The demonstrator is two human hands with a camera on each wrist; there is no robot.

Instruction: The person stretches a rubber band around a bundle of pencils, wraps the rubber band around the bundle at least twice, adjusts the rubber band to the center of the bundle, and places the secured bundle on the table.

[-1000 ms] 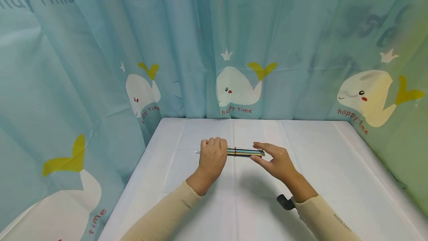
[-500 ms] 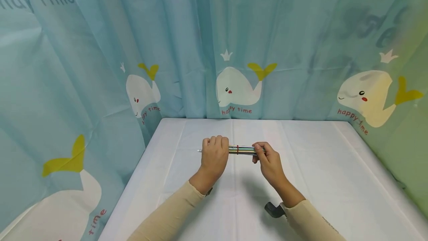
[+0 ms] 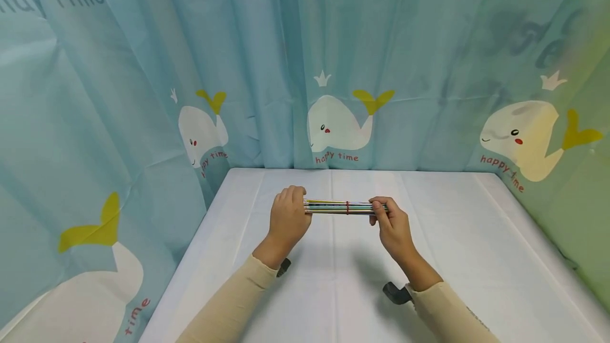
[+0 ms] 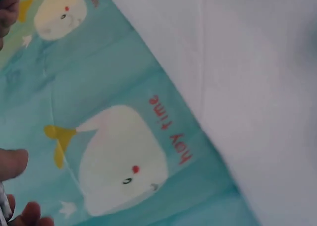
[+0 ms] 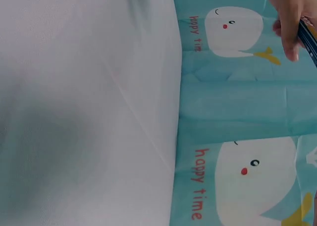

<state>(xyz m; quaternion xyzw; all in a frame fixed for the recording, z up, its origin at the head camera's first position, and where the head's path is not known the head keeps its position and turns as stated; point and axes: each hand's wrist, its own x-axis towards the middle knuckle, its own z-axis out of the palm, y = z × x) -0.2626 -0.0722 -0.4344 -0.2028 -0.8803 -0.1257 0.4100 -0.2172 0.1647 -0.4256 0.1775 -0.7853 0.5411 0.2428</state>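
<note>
In the head view a bundle of pencils [image 3: 329,207] is held level above the white table, with a red band [image 3: 347,207] round its middle. My right hand [image 3: 394,226] pinches the right end between thumb and fingers. My left hand [image 3: 288,218] is at the left end, where the pencil ends show against the palm side of the hand. The left wrist view catches its thumb [image 4: 12,164] and fingertips spread apart at the lower left. In the right wrist view, the left hand [image 5: 291,18] has a finger extended beside the dark pencils [image 5: 308,40].
A white cloth covers the table [image 3: 333,269]. Behind and along the sides hangs a blue-green curtain [image 3: 276,68] printed with whales. Dark wrist devices [image 3: 396,294] stick out below both sleeves.
The left hand has slid left off its grip round the bundle, exposing the left ends. The right hand has closed on the right end, and the bundle has shifted right and slightly up.
</note>
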